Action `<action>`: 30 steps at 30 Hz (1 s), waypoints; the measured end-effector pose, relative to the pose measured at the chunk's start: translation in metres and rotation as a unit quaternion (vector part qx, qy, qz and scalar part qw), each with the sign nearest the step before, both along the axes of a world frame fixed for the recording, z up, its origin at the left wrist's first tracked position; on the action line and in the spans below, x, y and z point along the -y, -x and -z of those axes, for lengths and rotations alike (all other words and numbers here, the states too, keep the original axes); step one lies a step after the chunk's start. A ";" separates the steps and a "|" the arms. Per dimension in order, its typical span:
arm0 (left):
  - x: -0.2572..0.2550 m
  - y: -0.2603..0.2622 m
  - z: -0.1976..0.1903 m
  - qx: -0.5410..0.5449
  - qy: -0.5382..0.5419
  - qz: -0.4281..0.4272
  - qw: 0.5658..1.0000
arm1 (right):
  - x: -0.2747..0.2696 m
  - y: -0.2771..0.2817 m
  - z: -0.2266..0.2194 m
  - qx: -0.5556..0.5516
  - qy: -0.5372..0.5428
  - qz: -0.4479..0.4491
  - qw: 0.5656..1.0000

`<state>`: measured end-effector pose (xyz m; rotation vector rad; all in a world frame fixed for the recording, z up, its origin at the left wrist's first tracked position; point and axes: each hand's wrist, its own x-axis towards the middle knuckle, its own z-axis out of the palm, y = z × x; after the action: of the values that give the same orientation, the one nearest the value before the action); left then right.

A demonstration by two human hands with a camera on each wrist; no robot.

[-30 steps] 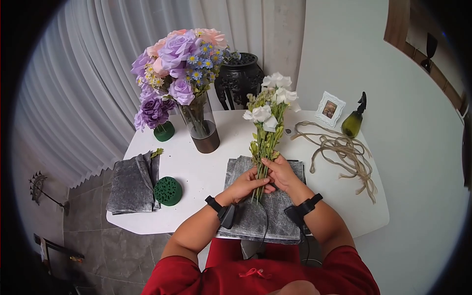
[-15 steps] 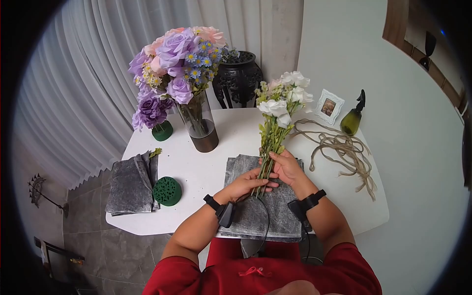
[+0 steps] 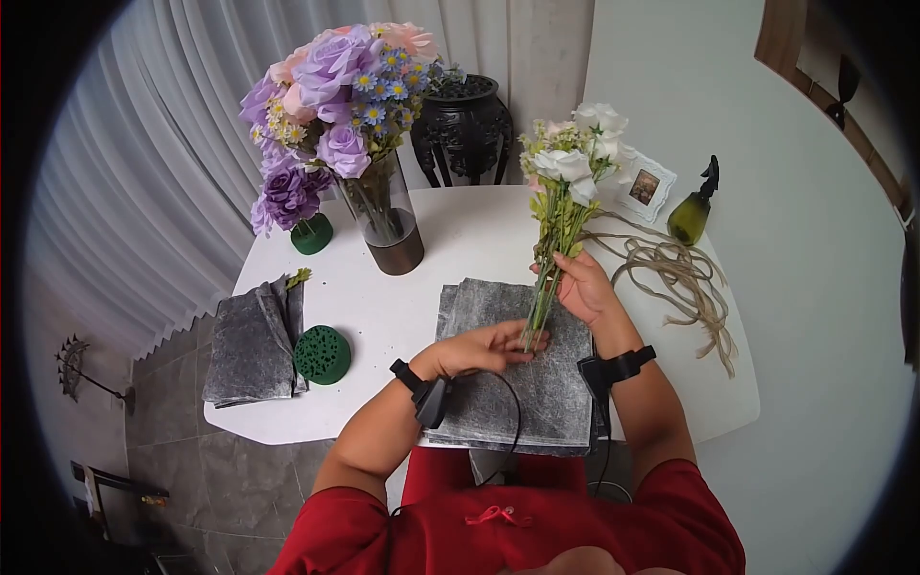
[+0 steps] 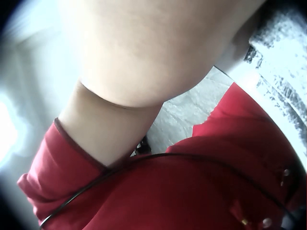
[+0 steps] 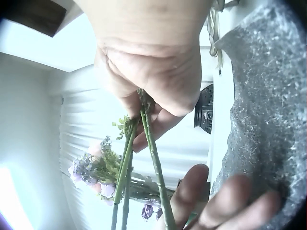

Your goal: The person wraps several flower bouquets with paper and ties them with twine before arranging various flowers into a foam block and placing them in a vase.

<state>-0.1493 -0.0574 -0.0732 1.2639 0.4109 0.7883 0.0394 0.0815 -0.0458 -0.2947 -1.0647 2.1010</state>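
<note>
A bunch of white artificial flowers point(image 3: 563, 171) with green stems stands tilted up over the right half of the table. My right hand point(image 3: 583, 286) grips the stems about midway, and the right wrist view shows thumb and fingers closed around the stems point(image 5: 125, 177). Below it, my left hand point(image 3: 479, 347) reaches across with its fingers extended and loosely spread beside the lower stem ends. Those fingertips point(image 5: 235, 196) appear near the stems in the right wrist view. The left wrist view shows only forearm and red clothing, with the left hand hidden.
Grey wrapping sheets point(image 3: 479, 412) lie below the hands; another folded stack point(image 3: 247, 350) is at left beside a green foam block point(image 3: 323, 355). A tall vase point(image 3: 395, 251) with purple and pink flowers stands behind. Rope point(image 3: 685, 278), a frame point(image 3: 648, 188) and a spray bottle point(image 3: 688, 222) are at right.
My right hand has lifted the bunch up and to the right. My left hand, earlier holding the lower stems, has loosened with its fingers extended.
</note>
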 end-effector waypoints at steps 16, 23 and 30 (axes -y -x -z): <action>-0.005 -0.013 0.007 0.017 0.169 -0.258 0.951 | 0.037 0.026 -0.001 0.154 -0.039 0.021 0.987; -0.005 -0.016 0.007 0.015 0.152 -0.302 0.941 | 0.026 0.020 0.000 0.255 -0.136 0.040 0.956; -0.004 -0.015 0.004 0.022 0.139 -0.301 0.943 | 0.024 0.017 -0.002 0.147 -0.097 0.035 0.984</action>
<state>-0.1347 -0.0531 -0.0771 0.8517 0.8633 1.2211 0.0220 0.0571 -0.0440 -0.5507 -1.4002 1.9103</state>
